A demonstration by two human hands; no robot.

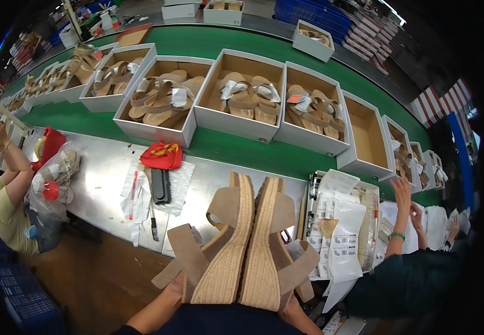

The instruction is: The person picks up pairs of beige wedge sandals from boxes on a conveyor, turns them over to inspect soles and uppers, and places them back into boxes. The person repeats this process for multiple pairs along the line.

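Note:
A pair of taupe wedge sandals is held up before me, sole edges side by side and the woven rope-covered wedges facing me. My left hand [176,286] grips the left wedge sandal [219,279] from its outer side near the heel. Around the heel of the right wedge sandal [264,273] is my right hand [293,310], mostly covered by the shoe. Fingers of both hands are largely hidden behind the sandals. Their ankle straps hang loose to either side, with some pale wrapping at the straps.
Beyond the metal table [94,167], white shoe boxes [264,134] of sandals line a green conveyor [191,42]. One box [368,125] holds no shoes. A tray [337,223] of label sheets stands right. A red pouch [162,155] lies left. Co-workers' arms reach in at both sides.

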